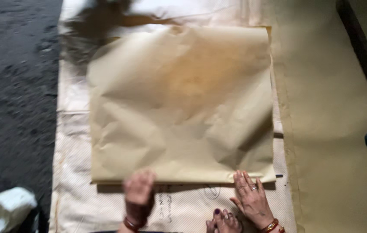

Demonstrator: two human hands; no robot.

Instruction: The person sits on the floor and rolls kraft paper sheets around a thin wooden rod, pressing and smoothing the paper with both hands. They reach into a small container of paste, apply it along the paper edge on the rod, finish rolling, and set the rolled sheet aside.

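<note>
Two hands pin the brown paper sheet [181,103] at six o'clock: left hand [139,187] blurred, grip unclear; right hand [250,196] flat, unclenched, keeping it spread

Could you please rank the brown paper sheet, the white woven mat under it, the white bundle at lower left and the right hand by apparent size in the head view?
1. white woven mat, partly covered
2. brown paper sheet
3. white bundle, cut off by the frame
4. right hand, close to the bundle in apparent size, so that order is unsure
</note>
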